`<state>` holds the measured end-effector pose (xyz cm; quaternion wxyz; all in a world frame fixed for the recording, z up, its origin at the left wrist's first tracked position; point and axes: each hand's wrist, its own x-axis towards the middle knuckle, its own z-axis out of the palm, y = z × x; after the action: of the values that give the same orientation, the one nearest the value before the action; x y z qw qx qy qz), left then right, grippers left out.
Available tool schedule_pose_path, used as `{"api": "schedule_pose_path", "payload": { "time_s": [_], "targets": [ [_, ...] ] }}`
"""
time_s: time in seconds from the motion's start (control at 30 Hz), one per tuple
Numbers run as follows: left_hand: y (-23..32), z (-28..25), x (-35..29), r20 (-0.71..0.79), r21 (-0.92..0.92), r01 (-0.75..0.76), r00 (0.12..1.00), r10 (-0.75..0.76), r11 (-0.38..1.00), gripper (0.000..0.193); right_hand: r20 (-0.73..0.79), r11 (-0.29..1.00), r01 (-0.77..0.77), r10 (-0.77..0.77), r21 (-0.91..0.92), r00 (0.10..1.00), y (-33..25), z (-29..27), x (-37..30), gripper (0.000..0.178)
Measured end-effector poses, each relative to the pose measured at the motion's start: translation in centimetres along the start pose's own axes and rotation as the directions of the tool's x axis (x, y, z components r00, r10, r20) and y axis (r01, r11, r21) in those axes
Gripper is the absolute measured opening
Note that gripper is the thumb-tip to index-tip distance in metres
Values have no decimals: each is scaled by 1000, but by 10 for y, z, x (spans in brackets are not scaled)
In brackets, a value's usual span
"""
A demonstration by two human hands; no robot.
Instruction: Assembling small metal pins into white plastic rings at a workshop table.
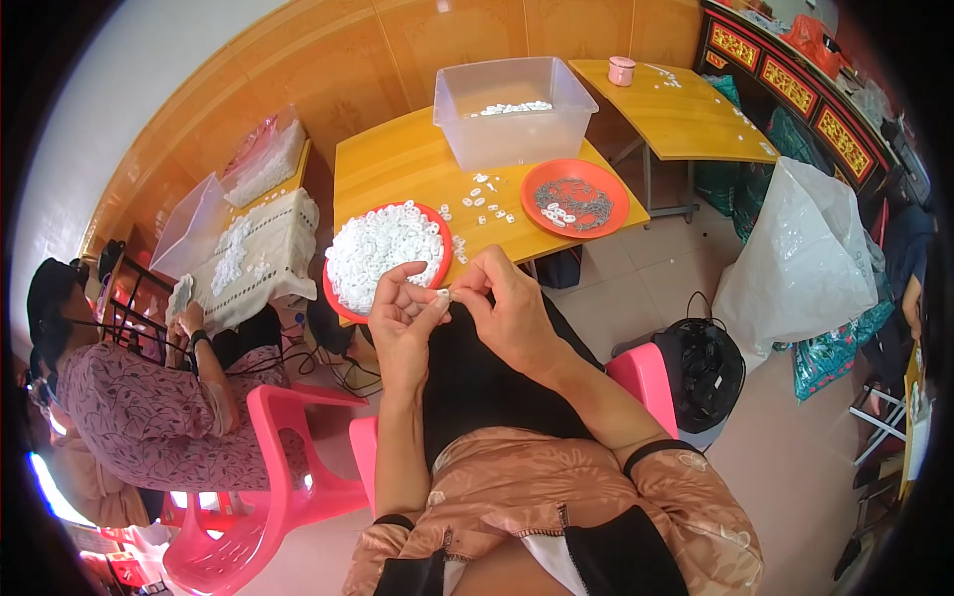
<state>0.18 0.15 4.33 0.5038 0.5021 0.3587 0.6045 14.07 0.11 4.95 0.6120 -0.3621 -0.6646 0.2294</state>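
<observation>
My left hand [405,316] pinches a small white plastic piece [443,294] between thumb and forefinger, above my lap, while its other fingers curl loosely. My right hand [509,316] meets it from the right, its thumb and fingertips pressed together at the piece's edge; whatever they grip is too small to make out. Just beyond my left hand, a red basin [446,238] is heaped with similar white pieces [386,250]. Farther right on the yellow table [388,164] lies a red-orange plate [620,194] holding small grey metal parts [586,204] and some white pieces.
Loose white pieces [479,204] lie between basin and plate. Behind them stands a clear plastic bin [517,139]. A second table [676,114] bears a pink mug [621,72]. At right are a black bag [704,368] and white sack [795,258]. Someone [149,407] works at left.
</observation>
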Motion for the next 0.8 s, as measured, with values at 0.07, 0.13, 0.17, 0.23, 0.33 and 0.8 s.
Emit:
{"api": "schedule_pose_path", "payload": {
  "time_s": [0.07,0.13,0.17,0.23,0.33,0.8],
  "targets": [
    [-4,0,1,-13,-18,-4,1000,4,1000,41,-28,1000,-17,17,-1,999,2,2,0,20],
    [-7,1,1,-36,-90,-5,999,2,996,42,-26,995,-83,84,53,996,-5,-1,2,20],
    [-6,2,1,-38,-90,-4,999,1,996,42,-22,983,-146,150,107,989,-7,-2,3,20],
    [-3,8,1,-64,-81,-6,998,1,997,41,-39,994,-100,102,35,994,2,-2,0,20],
    [-7,6,0,-52,-87,17,998,-22,996,41,-55,999,-43,42,-25,998,4,0,0,20],
    [1,8,2,-111,-141,10,993,-26,990,43,-24,979,-118,124,169,992,0,-7,6,18]
  ]
}}
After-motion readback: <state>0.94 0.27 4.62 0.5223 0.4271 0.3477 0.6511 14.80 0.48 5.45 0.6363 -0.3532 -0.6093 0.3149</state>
